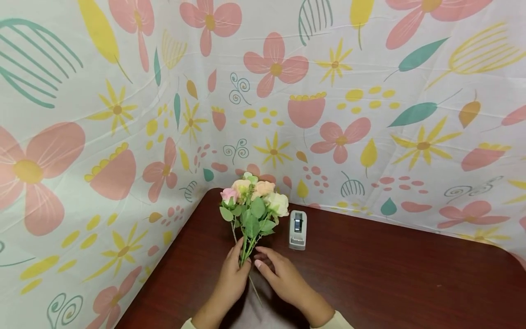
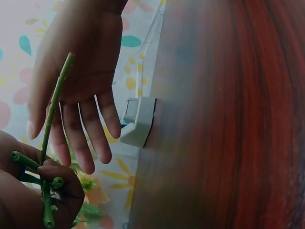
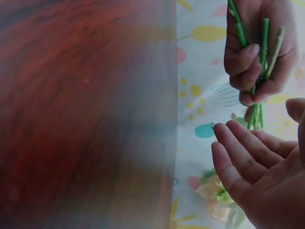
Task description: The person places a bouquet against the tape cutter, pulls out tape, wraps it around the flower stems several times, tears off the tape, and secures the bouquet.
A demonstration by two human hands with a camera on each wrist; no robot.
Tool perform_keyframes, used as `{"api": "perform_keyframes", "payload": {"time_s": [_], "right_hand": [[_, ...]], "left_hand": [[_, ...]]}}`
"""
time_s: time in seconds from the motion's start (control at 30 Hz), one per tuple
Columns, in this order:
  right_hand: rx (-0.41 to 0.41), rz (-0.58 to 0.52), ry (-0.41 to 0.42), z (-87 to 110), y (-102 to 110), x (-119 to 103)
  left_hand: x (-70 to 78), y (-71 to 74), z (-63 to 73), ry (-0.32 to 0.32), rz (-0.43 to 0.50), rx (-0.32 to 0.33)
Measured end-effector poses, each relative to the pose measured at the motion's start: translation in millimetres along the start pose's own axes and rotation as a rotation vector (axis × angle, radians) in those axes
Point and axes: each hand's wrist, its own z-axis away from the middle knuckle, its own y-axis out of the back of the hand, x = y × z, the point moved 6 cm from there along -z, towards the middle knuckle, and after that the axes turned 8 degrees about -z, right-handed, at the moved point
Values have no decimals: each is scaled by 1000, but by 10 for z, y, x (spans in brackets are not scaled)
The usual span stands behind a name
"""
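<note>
A bunch of artificial roses (image 1: 254,201) in pink, peach and cream, with green leaves, is held over the table by its stems. My left hand (image 1: 232,276) grips the stems, fingers curled round them. In the left wrist view the cut stem ends (image 2: 47,183) stick out of that fist, one longer than the others. Close beside it on the right, my right hand (image 1: 283,276) has its fingers loosely extended and holds nothing. The right wrist view shows its fingers (image 3: 248,164) apart from the stems (image 3: 265,47).
A white tape dispenser (image 1: 297,230) stands on the dark red-brown wooden table (image 1: 390,274), right of the flowers. A floral-printed cloth (image 1: 337,100) hangs along the table's back and left edges.
</note>
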Motion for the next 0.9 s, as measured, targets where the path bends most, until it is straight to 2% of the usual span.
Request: {"api": "perform_keyframes", "payload": {"time_s": [0.27, 0.5, 0.67, 0.9], "right_hand": [[52, -90, -20, -17, 65, 50], [104, -156, -87, -4, 119, 142], [152, -228, -161, -2, 165, 203], [156, -341, -164, -11, 183, 193]], "left_hand": [[112, -67, 53, -49, 2, -45], [179, -113, 89, -77, -15, -100], [221, -142, 112, -125, -25, -153], [297, -183, 138, -214, -38, -145]]}}
